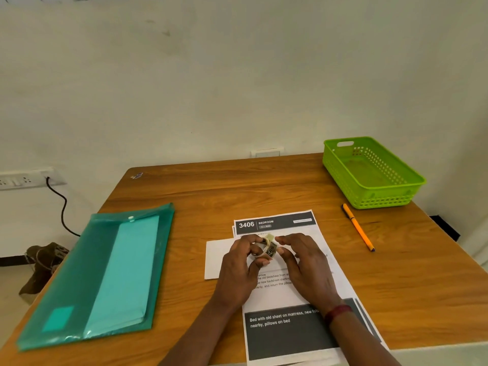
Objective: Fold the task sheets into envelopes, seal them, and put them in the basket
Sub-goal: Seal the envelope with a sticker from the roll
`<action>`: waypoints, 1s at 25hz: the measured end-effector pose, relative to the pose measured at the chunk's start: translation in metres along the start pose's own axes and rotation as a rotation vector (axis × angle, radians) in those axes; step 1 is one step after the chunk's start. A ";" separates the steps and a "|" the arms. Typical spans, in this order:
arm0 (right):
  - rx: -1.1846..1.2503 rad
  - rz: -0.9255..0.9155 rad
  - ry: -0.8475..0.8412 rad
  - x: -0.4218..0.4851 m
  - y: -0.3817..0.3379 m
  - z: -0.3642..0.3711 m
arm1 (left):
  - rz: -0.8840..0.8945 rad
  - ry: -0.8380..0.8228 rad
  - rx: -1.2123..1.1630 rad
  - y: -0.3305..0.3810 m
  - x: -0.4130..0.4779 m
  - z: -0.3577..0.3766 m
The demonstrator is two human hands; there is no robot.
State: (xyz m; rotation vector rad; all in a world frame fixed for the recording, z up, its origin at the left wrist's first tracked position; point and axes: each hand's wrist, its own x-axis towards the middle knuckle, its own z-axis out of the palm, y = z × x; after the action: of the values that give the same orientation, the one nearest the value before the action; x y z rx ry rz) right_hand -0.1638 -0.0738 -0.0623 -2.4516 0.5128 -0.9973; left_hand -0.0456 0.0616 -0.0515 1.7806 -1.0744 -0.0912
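Hands: your left hand [237, 268] grips one tape roll [267, 248]; your right hand [309, 262] pinches its end
Paper: top sheet [274, 223] reads "3406 BEDROOM"
Singles: envelope [216, 257], pen [358, 227], basket [375, 203], folder [105, 273]

Bright, even light casts faint shadows on the brown wooden table [237, 186], sheen streaks the translucent teal plastic folder [105, 273], and wide-angle distortion bends the frame edges.

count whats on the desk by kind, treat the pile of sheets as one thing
green basket: 1
orange pen: 1
teal folder: 1
stack of task sheets: 1
white envelope: 1
small roll, held above the sheets: 1
total: 6
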 end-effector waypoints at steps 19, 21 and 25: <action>0.067 -0.018 -0.013 0.001 0.002 0.001 | -0.006 -0.013 -0.008 -0.004 -0.001 0.003; 0.071 -0.019 -0.014 0.002 0.002 0.001 | -0.023 -0.012 -0.019 -0.002 0.000 0.001; 0.101 0.005 -0.025 0.003 0.002 -0.001 | -0.031 -0.006 -0.041 0.001 0.000 -0.002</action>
State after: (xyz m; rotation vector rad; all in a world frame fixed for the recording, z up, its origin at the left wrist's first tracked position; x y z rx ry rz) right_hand -0.1627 -0.0770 -0.0612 -2.3689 0.4498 -0.9657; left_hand -0.0451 0.0629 -0.0495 1.7617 -1.0422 -0.1360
